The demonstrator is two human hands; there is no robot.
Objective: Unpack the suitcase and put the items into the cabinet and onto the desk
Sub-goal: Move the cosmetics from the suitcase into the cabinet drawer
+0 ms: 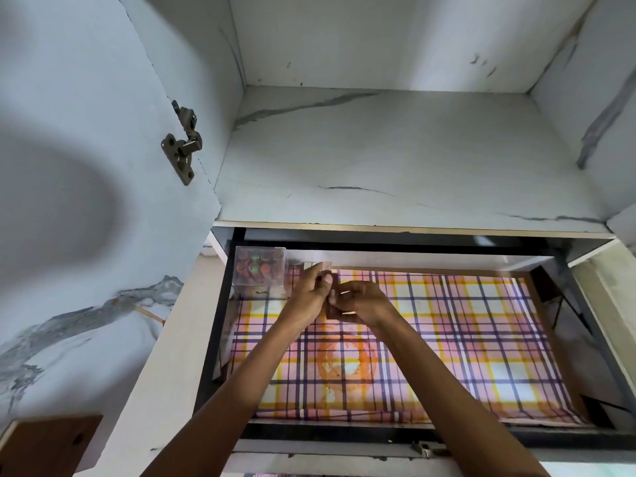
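Jointly, left hand and right hand pinch a clear box (blurred).

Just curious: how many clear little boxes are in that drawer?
2. Pin box in the drawer's back-left corner; second box, blurred, held by left hand and right hand. More may be hidden.

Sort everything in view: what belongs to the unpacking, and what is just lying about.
Job: left hand, right hand, the small item they pinch together (too blurred to name), drawer, pin box in its back left corner.
Lying about: plaid liner, door hinge, shelf above.
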